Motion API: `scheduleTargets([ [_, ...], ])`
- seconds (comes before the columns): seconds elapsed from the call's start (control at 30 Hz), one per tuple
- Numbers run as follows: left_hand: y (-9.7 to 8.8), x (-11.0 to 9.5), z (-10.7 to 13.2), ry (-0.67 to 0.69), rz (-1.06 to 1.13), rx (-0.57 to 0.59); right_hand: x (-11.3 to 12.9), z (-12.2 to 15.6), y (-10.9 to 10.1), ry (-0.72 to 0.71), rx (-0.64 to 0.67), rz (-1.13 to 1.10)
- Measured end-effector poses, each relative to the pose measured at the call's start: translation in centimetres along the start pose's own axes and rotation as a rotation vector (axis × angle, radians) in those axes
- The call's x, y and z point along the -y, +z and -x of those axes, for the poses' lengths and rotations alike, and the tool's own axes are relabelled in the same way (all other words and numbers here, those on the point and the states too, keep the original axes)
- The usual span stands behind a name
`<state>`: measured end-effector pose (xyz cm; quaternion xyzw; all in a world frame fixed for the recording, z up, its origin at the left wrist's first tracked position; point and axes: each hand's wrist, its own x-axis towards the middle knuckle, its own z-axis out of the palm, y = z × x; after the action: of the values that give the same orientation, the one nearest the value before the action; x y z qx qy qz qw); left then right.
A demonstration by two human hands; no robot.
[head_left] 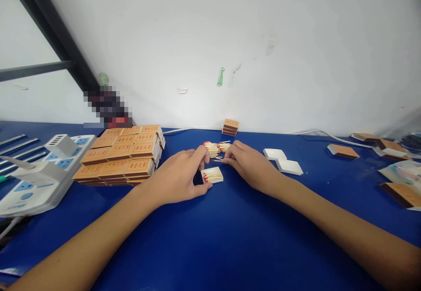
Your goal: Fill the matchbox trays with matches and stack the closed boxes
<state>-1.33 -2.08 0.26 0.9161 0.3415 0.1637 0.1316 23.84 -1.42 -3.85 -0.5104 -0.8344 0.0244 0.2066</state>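
Near centre of the blue tabletop, an open matchbox tray lay with red-tipped matches in it, heads to the left, sticks roughly parallel, probably so they packed flat. Left hand straddled its left end: thumb at the near-left corner, other fingers curled toward the far-left corner. Looked like a brace to stop a light tray sliding; couldn't tell whether those curled fingers actually gripped it. Right hand sat just right of and beyond the tray, thumb and index pinched on the tail of a single match, head pointing left, same way as those in the tray. Tail grip presumably kept the head clear of the fingertips. Right of that hand, two white trays lay corner to corner; couldn't tell which way up. Just beyond the single match, a loose match pile spread between the hands, heads showing at both ends, likely put there for a short reach. Left of the left hand, a big stack of orange matchboxes stood in rows, labels up, out of the right hand's way. Farthest, by the wall, a small matchbox stack stood on its own.
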Motion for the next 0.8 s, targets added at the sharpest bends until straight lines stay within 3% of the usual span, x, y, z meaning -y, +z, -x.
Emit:
scheduleTargets([
  [0.17, 0.0, 0.1, -0.1, -0.006, 0.021, 0.007, 2.1, 0.2, -2.0, -0.072, 0.063, -0.129],
  [0.33, 0.0, 0.1, -0.1, 0.001, 0.035, 0.008, 3.5, 0.7, -2.1, -0.110, 0.145, -0.110],
  [0.53, -0.1, 0.0, 0.1, -0.012, 0.013, 0.021, 1.5, 0.0, -0.5, -0.059, -0.081, -0.128],
  [0.8, 0.0, 0.2, 0.0, -0.016, 0.006, 0.017, 0.0, -0.2, 1.1, -0.076, -0.079, -0.105],
])
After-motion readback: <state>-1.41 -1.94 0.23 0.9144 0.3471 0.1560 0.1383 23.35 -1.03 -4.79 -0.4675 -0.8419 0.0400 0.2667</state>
